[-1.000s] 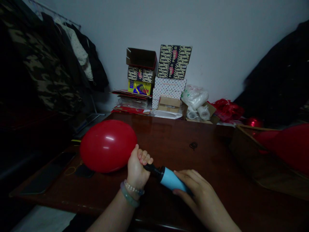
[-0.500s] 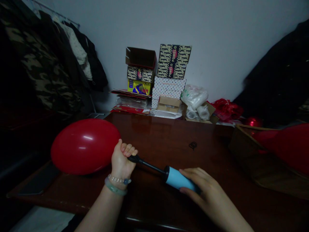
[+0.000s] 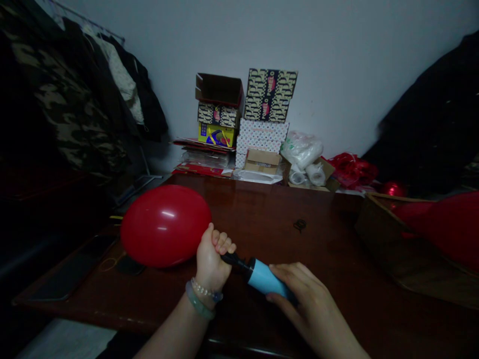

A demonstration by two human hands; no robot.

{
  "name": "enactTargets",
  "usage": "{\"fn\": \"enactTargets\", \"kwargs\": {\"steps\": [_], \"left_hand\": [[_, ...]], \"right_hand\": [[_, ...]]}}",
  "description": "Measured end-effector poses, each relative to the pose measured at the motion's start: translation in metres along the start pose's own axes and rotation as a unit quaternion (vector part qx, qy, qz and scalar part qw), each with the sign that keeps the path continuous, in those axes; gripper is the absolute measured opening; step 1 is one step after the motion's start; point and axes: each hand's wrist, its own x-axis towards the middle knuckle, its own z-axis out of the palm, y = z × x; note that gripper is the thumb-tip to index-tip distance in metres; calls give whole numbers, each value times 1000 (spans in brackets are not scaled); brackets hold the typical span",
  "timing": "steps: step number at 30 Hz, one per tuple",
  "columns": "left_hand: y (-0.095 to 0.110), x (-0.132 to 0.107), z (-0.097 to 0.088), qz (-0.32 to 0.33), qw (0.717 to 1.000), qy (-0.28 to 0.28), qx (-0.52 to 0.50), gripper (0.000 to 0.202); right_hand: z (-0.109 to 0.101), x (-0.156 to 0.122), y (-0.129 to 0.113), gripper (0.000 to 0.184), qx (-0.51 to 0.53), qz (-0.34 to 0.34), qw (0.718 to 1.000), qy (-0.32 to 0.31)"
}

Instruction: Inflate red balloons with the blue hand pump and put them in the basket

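A large inflated red balloon [image 3: 164, 227] lies over the left part of the dark wooden table. My left hand [image 3: 213, 254], wearing bracelets, is closed in a fist around the balloon's neck and the black end of a hand balloon pump. The neck itself is hidden inside the fist. My right hand [image 3: 309, 294] grips the light blue barrel of the balloon pump [image 3: 267, 280] from the right. Only a short stretch of black shaft shows between fist and barrel.
On the right stands a wooden box [image 3: 392, 249] with red balloons [image 3: 449, 229]. A small black looped item [image 3: 300, 225] lies mid-table. Flat dark objects [image 3: 75, 271] and a thin ring [image 3: 108, 264] lie at left. Stacked boxes [image 3: 262, 134] and plastic bags [image 3: 301, 149] line the wall.
My left hand and the balloon have moved right toward the barrel, and the pump's shaft has slid in. My right hand has shifted slightly left with the barrel.
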Motion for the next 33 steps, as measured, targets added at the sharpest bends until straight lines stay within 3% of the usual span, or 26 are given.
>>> {"fn": "enactTargets", "kwargs": {"steps": [5,17,25,33], "left_hand": [[0,-1,0,-1,1000,-6,8,47],[37,8,1,58,998,23,-17,43],[28,6,1,68,997,30,-19,42],[5,2,-1,16,999,25,-13,45]], "right_hand": [[-2,1,0,32,31,8,999,-21],[-26,-9,24,32,26,0,998,-51],[-20,-11,24,32,-34,-27,999,-14],[-3,-3,7,32,-38,-23,999,-2]]}}
